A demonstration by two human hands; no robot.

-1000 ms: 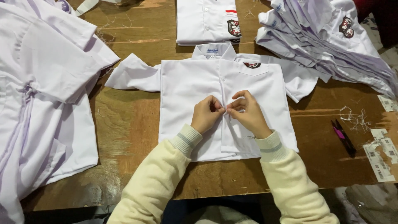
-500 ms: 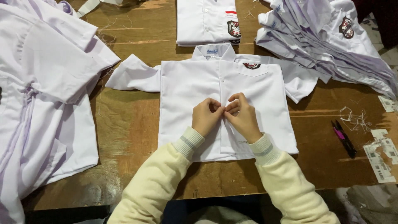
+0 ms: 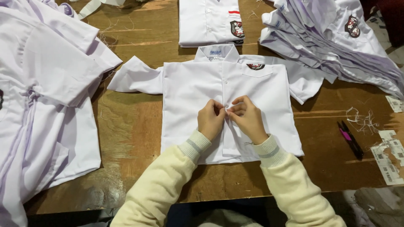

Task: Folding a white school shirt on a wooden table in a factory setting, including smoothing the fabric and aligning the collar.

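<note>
A wooden worktop [image 3: 130, 126] fills nearly the whole view, its brown surface scuffed, streaked with pale grain and worn dull in patches, most of all toward 7 o'clock. Loose thread scraps lie scattered on it at 11 o'clock and again at 3 o'clock. The near edge of the board runs across the bottom, and below it the space is dark. At 4 o'clock, past the worktop's corner, a strip of grey floor [image 3: 374, 206] shows, rough and mottled. At 2 o'clock a corner of pale tiled floor appears. The light is even and soft, casting only faint shadows.
</note>
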